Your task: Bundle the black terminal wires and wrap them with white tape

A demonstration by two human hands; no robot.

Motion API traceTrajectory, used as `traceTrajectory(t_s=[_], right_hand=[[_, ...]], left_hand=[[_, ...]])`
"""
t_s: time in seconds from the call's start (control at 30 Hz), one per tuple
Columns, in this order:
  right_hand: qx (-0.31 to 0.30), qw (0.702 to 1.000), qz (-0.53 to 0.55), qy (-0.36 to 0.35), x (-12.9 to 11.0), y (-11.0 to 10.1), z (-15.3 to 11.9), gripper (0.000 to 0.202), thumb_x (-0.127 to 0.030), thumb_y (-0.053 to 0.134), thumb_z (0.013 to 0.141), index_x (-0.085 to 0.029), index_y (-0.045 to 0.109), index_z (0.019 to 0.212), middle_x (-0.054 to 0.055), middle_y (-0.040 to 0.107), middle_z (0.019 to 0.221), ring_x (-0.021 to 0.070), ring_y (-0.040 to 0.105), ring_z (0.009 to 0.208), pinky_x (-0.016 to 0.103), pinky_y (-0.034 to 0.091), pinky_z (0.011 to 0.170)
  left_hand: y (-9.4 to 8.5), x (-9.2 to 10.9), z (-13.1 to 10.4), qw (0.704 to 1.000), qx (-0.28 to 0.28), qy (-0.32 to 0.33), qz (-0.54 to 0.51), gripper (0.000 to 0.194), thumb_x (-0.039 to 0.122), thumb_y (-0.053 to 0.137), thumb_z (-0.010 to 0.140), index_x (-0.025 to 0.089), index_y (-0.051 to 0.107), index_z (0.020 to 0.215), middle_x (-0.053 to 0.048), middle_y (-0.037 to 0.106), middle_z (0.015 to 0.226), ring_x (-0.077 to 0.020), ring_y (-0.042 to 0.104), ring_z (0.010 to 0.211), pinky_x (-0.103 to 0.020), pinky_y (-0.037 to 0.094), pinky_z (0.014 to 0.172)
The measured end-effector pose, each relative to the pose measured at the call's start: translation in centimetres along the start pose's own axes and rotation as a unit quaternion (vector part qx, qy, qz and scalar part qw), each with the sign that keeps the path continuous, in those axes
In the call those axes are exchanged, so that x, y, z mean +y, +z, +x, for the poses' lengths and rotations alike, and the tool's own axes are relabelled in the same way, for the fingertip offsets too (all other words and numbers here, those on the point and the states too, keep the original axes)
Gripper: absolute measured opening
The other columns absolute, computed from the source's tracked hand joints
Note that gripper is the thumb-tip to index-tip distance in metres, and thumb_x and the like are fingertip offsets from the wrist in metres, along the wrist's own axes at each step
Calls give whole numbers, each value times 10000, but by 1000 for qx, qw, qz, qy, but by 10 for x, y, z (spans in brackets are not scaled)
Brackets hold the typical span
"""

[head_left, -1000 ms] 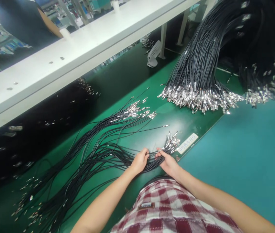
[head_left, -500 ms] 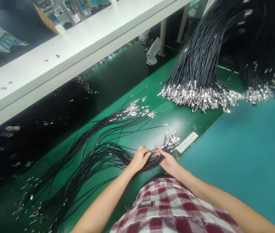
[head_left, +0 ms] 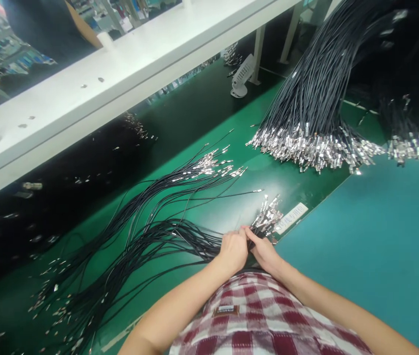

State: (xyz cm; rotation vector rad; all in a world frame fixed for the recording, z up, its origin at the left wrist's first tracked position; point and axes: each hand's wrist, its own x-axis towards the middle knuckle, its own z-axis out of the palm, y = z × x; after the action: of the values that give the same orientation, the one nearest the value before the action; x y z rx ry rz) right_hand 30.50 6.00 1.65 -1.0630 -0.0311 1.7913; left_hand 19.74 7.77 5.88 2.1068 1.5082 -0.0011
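Note:
A bundle of thin black cables (head_left: pixel 191 236) with silvery metal terminals (head_left: pixel 267 215) at its right end runs across the green work surface close to my body. My left hand (head_left: pixel 234 249) is closed around this bundle, its fingers wrapped over the top. Just to the right, my right hand (head_left: pixel 264 252) grips the same bundle right behind the terminals. Both hands touch at the fingertips, and the cables between them are mostly hidden. Beyond lies a looser group of black cables (head_left: pixel 150 190), its terminals pointing right.
A thick bunch of black cables (head_left: pixel 315 84) hangs at the right, with many metal ends on the table. A white shelf (head_left: pixel 128 64) crosses above. A small white fan (head_left: pixel 242 76) stands below it. A label strip (head_left: pixel 292 218) lies by the blue-green surface (head_left: pixel 361 236). Another person (head_left: pixel 43 29) is behind the shelf.
My left hand has moved right along the cables, up against my right hand, and its pinch has become a wrapped grip. The whole view has shifted slightly.

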Motion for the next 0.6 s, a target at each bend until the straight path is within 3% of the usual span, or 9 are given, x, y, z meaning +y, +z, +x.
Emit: traceTrajectory(t_s=[0.07,0.17,0.23,0.3,0.4,0.47,0.6], right_hand=[[36,999,-8,19,1,-3,-1,365,-420,883,569,-167,744,792,44,708,742,201,620,754,302,461,698],[49,999,1,20,4,-7,-2,394,-470,873,570,-173,737,793,25,688,700,177,602,693,294,443,640],[50,999,-3,18,5,-8,-3,427,-502,869,558,-176,734,797,11,674,689,161,585,671,285,436,623],[52,998,-10,26,5,-7,-3,456,-512,879,528,-169,733,789,7,660,677,154,573,657,276,430,603],[60,998,-1,37,4,-6,-2,467,-503,895,497,-160,730,767,6,644,661,146,564,645,261,426,578],[62,997,18,35,3,-5,0,461,-498,895,503,-155,729,762,13,645,666,145,566,651,258,436,585],[64,997,33,42,1,-5,6,414,-472,888,547,-154,726,757,23,647,664,151,573,661,263,454,594]], left_hand=[[-3,-9,5,997,-25,34,-68,215,203,398,951,132,593,1008,-130,677,870,-258,643,825,-360,460,769],[-17,-43,17,992,-24,67,-106,206,180,401,951,169,606,943,-83,666,909,-211,613,867,-323,465,805],[-25,-65,27,994,-30,104,-27,107,155,518,893,186,614,929,-81,643,971,-229,574,949,-343,450,854],[-27,-81,36,983,-80,152,68,72,139,631,816,193,616,860,-88,617,981,-252,541,984,-352,445,853],[-30,-92,52,963,-131,185,145,80,118,591,834,193,594,805,-89,593,918,-236,534,921,-334,450,816],[-39,-98,66,962,-101,177,180,99,133,507,886,182,585,849,-101,586,930,-236,527,903,-346,448,824],[-67,-117,99,963,18,138,231,133,148,426,917,165,557,922,-147,551,1128,-278,488,1038,-408,420,895]])
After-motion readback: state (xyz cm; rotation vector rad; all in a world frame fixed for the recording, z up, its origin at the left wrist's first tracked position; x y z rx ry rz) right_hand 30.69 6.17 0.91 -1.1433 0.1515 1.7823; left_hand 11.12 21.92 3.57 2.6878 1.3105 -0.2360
